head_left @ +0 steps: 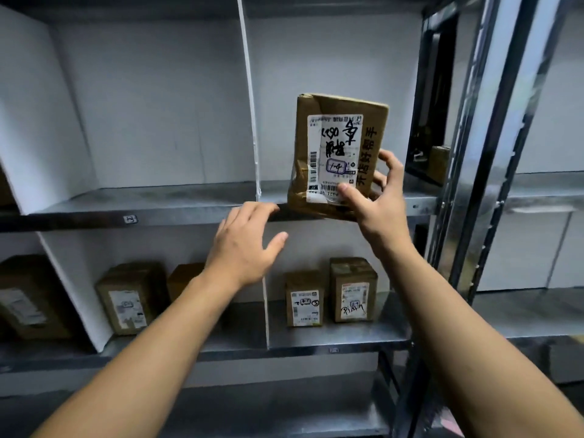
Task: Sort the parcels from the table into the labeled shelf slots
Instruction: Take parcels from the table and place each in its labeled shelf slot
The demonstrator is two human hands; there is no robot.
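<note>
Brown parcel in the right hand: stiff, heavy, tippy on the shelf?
Likely light: the right hand alone holds the parcel by its lower corner. Probably semi-stiff: the cardboard is creased and dented at the top, so it may give when squeezed. On end on the shelf, it looks tall for its base; could tip if pushed high.

right hand [379, 205] holds parcel [335, 147] upright | left hand [243, 245] spread, possibly touching shelf [158, 205]

Seven cardboard parcels: one held parcel [338, 147], five lower-shelf parcels [305, 298], one far parcel [440, 162] beyond the shelf's right edge. Two hands: left hand [243, 245], right hand [379, 200]. Four white dividers [249, 90].
</note>
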